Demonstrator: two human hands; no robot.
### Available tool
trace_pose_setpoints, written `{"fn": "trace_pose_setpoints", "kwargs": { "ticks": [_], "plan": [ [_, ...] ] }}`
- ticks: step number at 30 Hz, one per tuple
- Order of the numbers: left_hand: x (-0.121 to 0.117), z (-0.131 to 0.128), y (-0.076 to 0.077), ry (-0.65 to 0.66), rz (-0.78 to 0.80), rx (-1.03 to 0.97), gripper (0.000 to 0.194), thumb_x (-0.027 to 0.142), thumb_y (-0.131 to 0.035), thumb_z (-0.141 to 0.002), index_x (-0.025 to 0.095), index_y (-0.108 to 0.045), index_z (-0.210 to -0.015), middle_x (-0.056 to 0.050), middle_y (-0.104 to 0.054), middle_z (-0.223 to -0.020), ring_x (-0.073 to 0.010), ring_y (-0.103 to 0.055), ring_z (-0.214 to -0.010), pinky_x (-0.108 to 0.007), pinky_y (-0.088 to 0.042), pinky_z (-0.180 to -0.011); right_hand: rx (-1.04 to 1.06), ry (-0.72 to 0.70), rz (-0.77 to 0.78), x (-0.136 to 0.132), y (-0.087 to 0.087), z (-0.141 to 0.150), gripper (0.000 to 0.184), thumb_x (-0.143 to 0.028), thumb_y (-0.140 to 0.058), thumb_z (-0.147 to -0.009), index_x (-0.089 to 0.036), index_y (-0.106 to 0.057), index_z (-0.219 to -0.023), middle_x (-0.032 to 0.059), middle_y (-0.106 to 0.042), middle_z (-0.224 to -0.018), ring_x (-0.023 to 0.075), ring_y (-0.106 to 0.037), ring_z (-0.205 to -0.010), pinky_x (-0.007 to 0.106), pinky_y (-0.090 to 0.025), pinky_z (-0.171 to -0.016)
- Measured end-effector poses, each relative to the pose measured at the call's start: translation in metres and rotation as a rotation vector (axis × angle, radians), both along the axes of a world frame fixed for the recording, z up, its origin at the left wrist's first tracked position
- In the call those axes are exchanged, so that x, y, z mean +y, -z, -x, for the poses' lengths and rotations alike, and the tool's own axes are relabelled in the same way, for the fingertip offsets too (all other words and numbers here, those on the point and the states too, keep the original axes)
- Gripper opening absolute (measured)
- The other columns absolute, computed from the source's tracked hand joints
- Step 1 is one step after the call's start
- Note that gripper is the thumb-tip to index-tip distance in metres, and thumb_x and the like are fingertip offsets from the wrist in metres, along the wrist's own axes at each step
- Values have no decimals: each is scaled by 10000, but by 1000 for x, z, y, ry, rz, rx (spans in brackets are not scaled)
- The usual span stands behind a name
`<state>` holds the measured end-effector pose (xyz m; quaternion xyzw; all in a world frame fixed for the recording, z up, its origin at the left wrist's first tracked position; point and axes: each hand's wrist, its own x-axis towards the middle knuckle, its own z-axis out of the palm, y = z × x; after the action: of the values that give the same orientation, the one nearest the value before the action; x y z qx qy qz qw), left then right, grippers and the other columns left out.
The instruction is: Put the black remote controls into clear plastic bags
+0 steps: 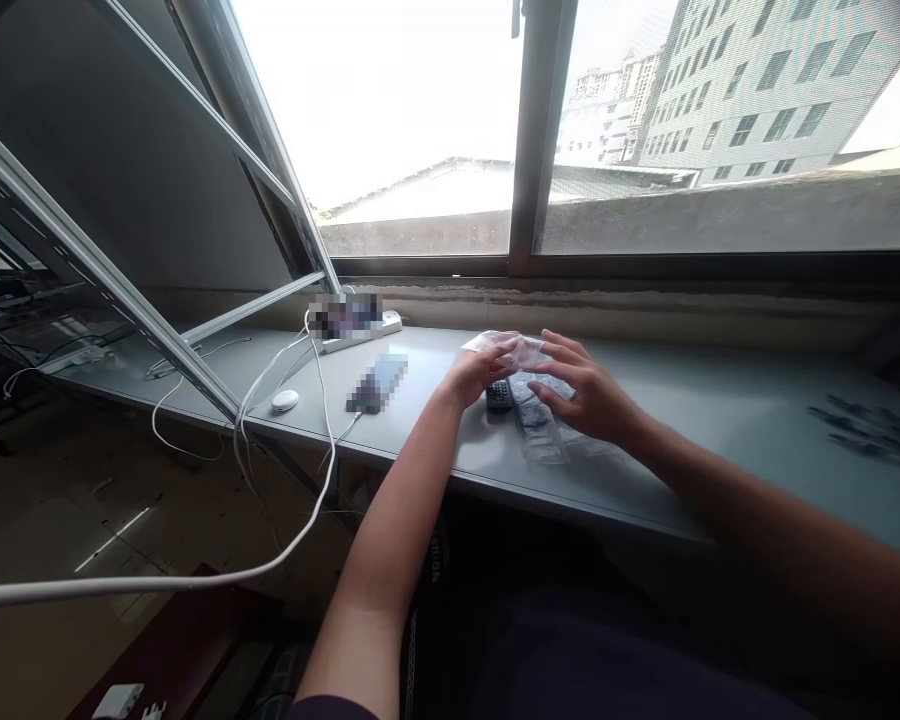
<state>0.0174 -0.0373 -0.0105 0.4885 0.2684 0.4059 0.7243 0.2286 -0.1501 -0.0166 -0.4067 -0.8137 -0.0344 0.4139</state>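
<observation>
My left hand [474,374] pinches a thin clear plastic bag [516,348] a little above the table, its fingers over the near side of the bag. To the right, my right hand [586,392] has its fingers spread, the fingertips close to the bag's right edge; whether they touch it I cannot tell. Beneath both hands lies a black remote control [498,396] with small buttons, partly covered by the left hand. Beside it, more clear plastic bags [540,430] lie flat, partly hidden under my right hand.
On the grey table [435,430] to the left are a blurred phone-like device [379,384], a round white object [285,400] and a white power strip [390,322]. A white cable [326,480] hangs across the front edge. Dark thin items [866,430] lie far right.
</observation>
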Motion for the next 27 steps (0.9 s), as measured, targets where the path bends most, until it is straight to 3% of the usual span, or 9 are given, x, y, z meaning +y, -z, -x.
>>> {"fn": "trace_pose_setpoints", "kwargs": {
  "ticks": [6,10,14,18,23,27],
  "plan": [
    [-3,0,-2,18,-8,-15,408,334,-919,-949,206,-831,-1327,-99,-846,-1222,-153,-795,-983,-242,-625,-885,-8,-39,24,-3,-3,4,391,-345,-739,-1095,-277,-798,-1476,127,-794,-1496,434,-490,-1683,727,-479,-1322],
    [-3,-2,-3,81,49,-17,273,364,-840,-1027,173,-832,-1221,-112,-850,-1147,-170,-798,-959,-280,-650,-910,2,-35,11,-3,-3,4,375,-333,-740,-1090,-325,-819,-1456,95,-709,-1641,431,-438,-1715,733,-453,-1338],
    [1,-2,-7,-48,114,-100,304,419,-682,-1119,161,-827,-1184,-110,-854,-1079,-166,-779,-870,-269,-641,-836,28,-20,-8,-4,-4,4,351,-332,-747,-1086,-341,-837,-1425,84,-693,-1663,431,-433,-1718,738,-453,-1335],
    [4,-1,-9,-141,112,-131,353,356,-553,-1156,161,-832,-1248,-109,-867,-1149,-160,-775,-876,-246,-614,-784,20,-33,0,-6,-7,6,407,-359,-751,-1093,-271,-797,-1488,147,-758,-1561,441,-477,-1691,729,-482,-1314],
    [1,-2,-9,-70,60,-109,330,337,-607,-1108,160,-837,-1266,-136,-870,-1250,-229,-818,-1070,-301,-627,-939,-7,-64,44,-8,-7,7,493,-370,-752,-1098,-258,-747,-1578,154,-737,-1603,434,-428,-1723,721,-476,-1317],
    [1,-1,-9,-104,56,-136,332,353,-583,-1125,158,-832,-1227,-152,-866,-1286,-246,-821,-1098,-327,-628,-964,-15,-74,53,-8,-6,5,393,-361,-742,-1108,-317,-825,-1489,89,-666,-1703,420,-382,-1749,728,-451,-1331]
  ]
}}
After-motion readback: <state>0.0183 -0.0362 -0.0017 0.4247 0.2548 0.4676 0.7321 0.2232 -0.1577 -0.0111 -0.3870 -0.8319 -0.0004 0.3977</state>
